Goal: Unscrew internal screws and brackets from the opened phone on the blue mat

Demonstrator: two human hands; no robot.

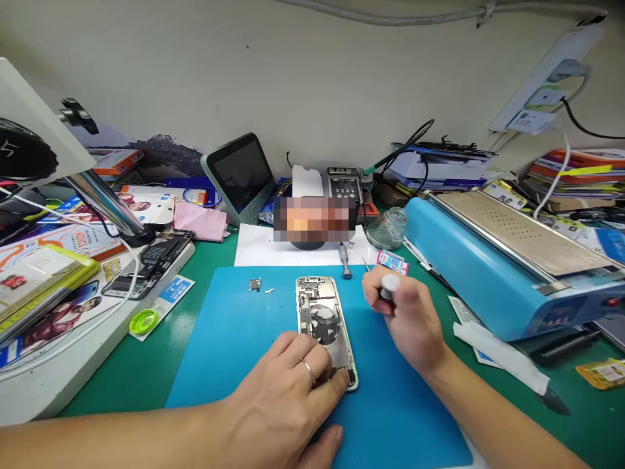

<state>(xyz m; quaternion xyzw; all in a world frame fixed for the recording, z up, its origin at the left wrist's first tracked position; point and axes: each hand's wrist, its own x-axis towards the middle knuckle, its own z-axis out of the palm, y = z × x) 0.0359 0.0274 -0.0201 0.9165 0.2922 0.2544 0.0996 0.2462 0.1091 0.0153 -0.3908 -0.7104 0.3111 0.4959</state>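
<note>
Partly under the left hand [288, 384], right hand [413, 316] nearby: open phone [325, 322].

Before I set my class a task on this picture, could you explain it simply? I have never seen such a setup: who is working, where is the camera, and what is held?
There is no machine doing the work, just one person's two bare hands. The only picture comes from a camera worn on the person's head, looking forward and down. The left hand rests over the near end of an opened phone, which lies on a blue mat. The right hand, to the right of the phone, grips a small tool with a pale round end; it may be a screwdriver. A small circuit piece also lies on the mat. Beyond stand a glass jar and a blue device with a metal top.
</note>
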